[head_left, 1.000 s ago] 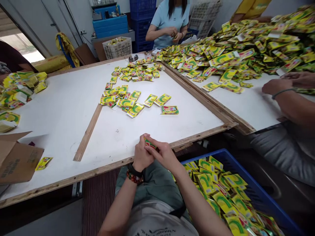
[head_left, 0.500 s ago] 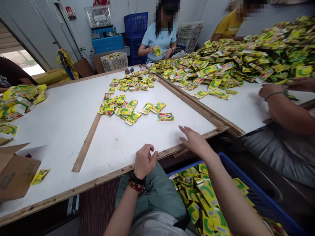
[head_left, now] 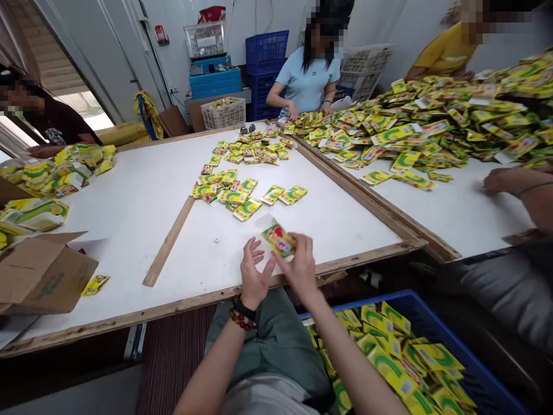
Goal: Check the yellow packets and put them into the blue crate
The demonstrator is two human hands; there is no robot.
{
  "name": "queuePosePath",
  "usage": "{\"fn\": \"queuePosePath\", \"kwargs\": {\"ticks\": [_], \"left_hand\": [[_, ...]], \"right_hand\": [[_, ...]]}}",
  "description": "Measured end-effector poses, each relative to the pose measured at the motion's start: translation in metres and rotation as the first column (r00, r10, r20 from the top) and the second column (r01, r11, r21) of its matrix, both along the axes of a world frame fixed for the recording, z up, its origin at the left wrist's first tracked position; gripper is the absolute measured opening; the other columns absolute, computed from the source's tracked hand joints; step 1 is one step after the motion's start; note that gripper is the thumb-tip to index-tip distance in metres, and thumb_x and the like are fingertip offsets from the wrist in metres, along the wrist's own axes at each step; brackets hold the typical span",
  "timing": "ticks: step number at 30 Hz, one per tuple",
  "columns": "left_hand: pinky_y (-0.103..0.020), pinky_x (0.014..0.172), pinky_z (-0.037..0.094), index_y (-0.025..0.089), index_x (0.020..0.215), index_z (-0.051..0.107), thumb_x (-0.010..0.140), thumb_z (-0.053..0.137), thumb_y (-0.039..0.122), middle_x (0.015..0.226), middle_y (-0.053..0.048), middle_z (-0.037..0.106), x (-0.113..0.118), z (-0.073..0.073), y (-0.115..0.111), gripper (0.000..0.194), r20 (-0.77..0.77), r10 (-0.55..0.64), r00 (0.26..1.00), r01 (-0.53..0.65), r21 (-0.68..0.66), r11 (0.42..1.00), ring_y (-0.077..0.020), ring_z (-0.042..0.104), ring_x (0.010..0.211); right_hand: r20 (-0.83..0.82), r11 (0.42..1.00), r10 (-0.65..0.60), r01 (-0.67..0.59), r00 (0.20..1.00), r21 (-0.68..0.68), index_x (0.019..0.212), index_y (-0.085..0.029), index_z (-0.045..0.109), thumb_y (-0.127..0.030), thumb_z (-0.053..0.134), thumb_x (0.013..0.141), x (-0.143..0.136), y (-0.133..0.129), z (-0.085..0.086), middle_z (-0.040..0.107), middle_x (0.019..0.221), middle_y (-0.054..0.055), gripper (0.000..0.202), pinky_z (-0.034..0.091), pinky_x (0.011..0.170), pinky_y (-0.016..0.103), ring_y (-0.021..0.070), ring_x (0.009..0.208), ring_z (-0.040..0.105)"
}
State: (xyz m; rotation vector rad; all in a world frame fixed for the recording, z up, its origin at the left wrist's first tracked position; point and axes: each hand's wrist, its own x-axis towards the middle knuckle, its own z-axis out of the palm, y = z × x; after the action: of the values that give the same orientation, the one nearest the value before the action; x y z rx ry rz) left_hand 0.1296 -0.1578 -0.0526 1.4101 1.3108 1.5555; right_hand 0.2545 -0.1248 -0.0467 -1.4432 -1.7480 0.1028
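My right hand (head_left: 300, 265) grips a small yellow-and-green printed carton (head_left: 279, 239) between thumb and fingers, just above the table's front edge. A whitish end flap sticks out from the carton's far end. Close by on the left, my left hand (head_left: 254, 271) is open, its fingers apart and nothing in it. Beyond both hands lies a loose group of similar cartons (head_left: 233, 196) on the white table (head_left: 207, 259), two of them a little apart on the right.
A blue crate (head_left: 432, 311) full of yellow cartons stands below the table at my right. Wooden strips (head_left: 173, 236) divide the tabletop. A brown cardboard box (head_left: 52, 276) sits at left. A large carton heap (head_left: 432, 127) covers the right table, with co-workers around.
My right hand has moved left and picked up the carton that lay nearest on the table. My left hand has opened beside it. The view has swung left.
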Motion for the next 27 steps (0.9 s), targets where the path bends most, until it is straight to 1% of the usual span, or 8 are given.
{"fn": "queuePosePath", "kwargs": {"ticks": [3, 6, 12, 15, 18, 20, 24, 27], "left_hand": [[-0.034, 0.087, 0.049, 0.017, 0.129, 0.038, 0.074, 0.071, 0.04, 0.121, -0.014, 0.057, 0.002, 0.002, -0.001, 0.068, -0.021, 0.029, 0.999, -0.028, 0.03, 0.999, -0.0233, 0.059, 0.104], [-0.031, 0.079, 0.049, 0.017, 0.124, 0.041, 0.077, 0.067, 0.037, 0.107, -0.01, 0.06, 0.002, 0.003, -0.003, 0.058, -0.078, 0.125, 0.989, -0.124, 0.015, 0.992, -0.0201, 0.06, 0.09], [-0.032, 0.074, 0.051, 0.017, 0.129, 0.035, 0.073, 0.069, 0.042, 0.11, -0.012, 0.059, 0.005, -0.007, -0.008, 0.07, -0.136, 0.156, 0.978, -0.143, 0.103, 0.984, -0.0213, 0.062, 0.089], [-0.034, 0.073, 0.052, 0.018, 0.121, 0.038, 0.07, 0.069, 0.04, 0.104, -0.011, 0.062, 0.007, -0.015, -0.009, 0.064, -0.209, 0.142, 0.968, -0.103, 0.186, 0.977, -0.0226, 0.064, 0.087], [-0.034, 0.072, 0.052, 0.02, 0.116, 0.038, 0.069, 0.069, 0.036, 0.101, -0.01, 0.064, 0.008, -0.018, -0.008, 0.059, -0.283, 0.105, 0.953, -0.055, 0.181, 0.982, -0.0227, 0.066, 0.084], [-0.034, 0.073, 0.052, 0.021, 0.117, 0.036, 0.07, 0.068, 0.034, 0.104, -0.01, 0.065, 0.007, -0.015, -0.007, 0.058, -0.296, 0.052, 0.954, -0.01, 0.141, 0.99, -0.0225, 0.066, 0.086], [-0.032, 0.074, 0.052, 0.021, 0.122, 0.033, 0.074, 0.063, 0.026, 0.122, -0.012, 0.059, 0.004, -0.005, -0.005, 0.056, -0.269, -0.087, 0.959, 0.113, 0.083, 0.99, -0.0198, 0.065, 0.088], [-0.03, 0.067, 0.049, 0.02, 0.108, 0.044, 0.074, 0.06, 0.022, 0.102, -0.007, 0.063, 0.002, -0.002, -0.004, 0.038, -0.328, -0.126, 0.936, 0.153, 0.057, 0.987, -0.0184, 0.063, 0.078]], "right_hand": [[-0.219, 0.995, 0.092, -0.081, 0.971, 0.06, 0.12, -0.02, 0.047, -0.018, 0.049, 0.082, -0.035, -0.058, -0.017, 0.056, 0.104, 0.011, 0.038, 0.052, 0.081, 0.041, 0.0257, 0.098, 0.057], [-0.375, 0.976, 0.19, -0.216, 0.907, -0.028, 0.118, -0.02, 0.054, -0.012, 0.049, 0.079, -0.043, -0.082, -0.015, 0.061, 0.106, 0.011, 0.04, 0.05, 0.087, 0.041, 0.0247, 0.101, 0.058], [-0.788, 0.932, 0.103, -0.335, 0.607, -0.137, 0.112, -0.02, 0.067, -0.038, 0.056, 0.085, -0.027, -0.061, 0.014, 0.068, 0.115, 0.009, 0.034, 0.049, 0.093, 0.04, 0.0247, 0.105, 0.062], [-0.834, 0.899, 0.06, -0.392, 0.549, -0.194, 0.11, -0.02, 0.069, -0.044, 0.062, 0.081, -0.031, -0.045, 0.019, 0.07, 0.113, 0.008, 0.038, 0.05, 0.093, 0.041, 0.0259, 0.104, 0.063], [-0.867, 0.884, 0.006, -0.408, 0.499, -0.229, 0.113, -0.019, 0.069, -0.043, 0.066, 0.078, -0.034, -0.038, 0.02, 0.072, 0.11, 0.007, 0.043, 0.054, 0.088, 0.04, 0.0259, 0.099, 0.067], [-0.851, 0.883, 0.043, -0.418, 0.524, -0.213, 0.111, -0.019, 0.07, -0.041, 0.065, 0.079, -0.031, -0.037, 0.021, 0.072, 0.111, 0.007, 0.039, 0.053, 0.09, 0.041, 0.0261, 0.101, 0.067], [-0.642, 0.888, 0.26, -0.44, 0.721, -0.135, 0.109, -0.025, 0.072, -0.034, 0.064, 0.083, -0.021, -0.045, 0.026, 0.071, 0.114, 0.004, 0.029, 0.051, 0.093, 0.04, 0.0257, 0.106, 0.066], [-0.514, 0.923, 0.255, -0.365, 0.819, -0.123, 0.11, -0.024, 0.072, -0.03, 0.062, 0.083, -0.021, -0.051, 0.029, 0.072, 0.112, 0.005, 0.028, 0.054, 0.09, 0.04, 0.026, 0.1, 0.069]]}}
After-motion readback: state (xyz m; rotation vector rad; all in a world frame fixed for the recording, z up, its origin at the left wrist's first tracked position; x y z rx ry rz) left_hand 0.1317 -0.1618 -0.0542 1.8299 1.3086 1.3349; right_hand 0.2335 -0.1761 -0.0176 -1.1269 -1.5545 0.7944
